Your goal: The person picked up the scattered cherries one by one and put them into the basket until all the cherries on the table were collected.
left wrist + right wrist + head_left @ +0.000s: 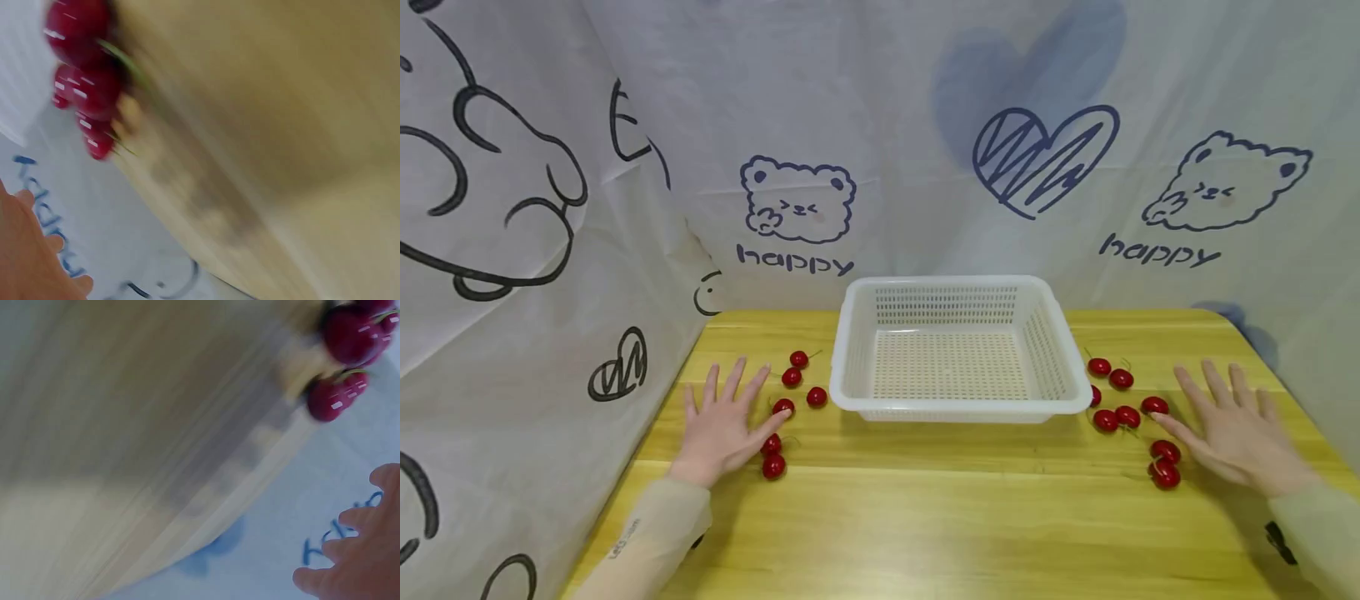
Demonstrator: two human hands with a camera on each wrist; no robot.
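Note:
My left hand (721, 429) is spread with straight fingers over the left side of the table, beside several red cherries (773, 466). Its thumb overlaps the cherry group in the head view, and nothing is in its grasp. On the right, my other hand (1243, 429) is likewise spread and holds nothing, its thumb tip close to a cherry (1154, 405). More cherries (1106, 421) lie between it and a white plastic basket (955, 407). Both wrist views show cherries (97, 90) (351, 336) on the wood, with fingers at the lower corners.
The perforated basket stands at the back middle of the wooden table (955, 525), with cherries on either side. A pale cloth (910, 108) printed with bears, hearts and "happy" hangs behind the table and along its left side.

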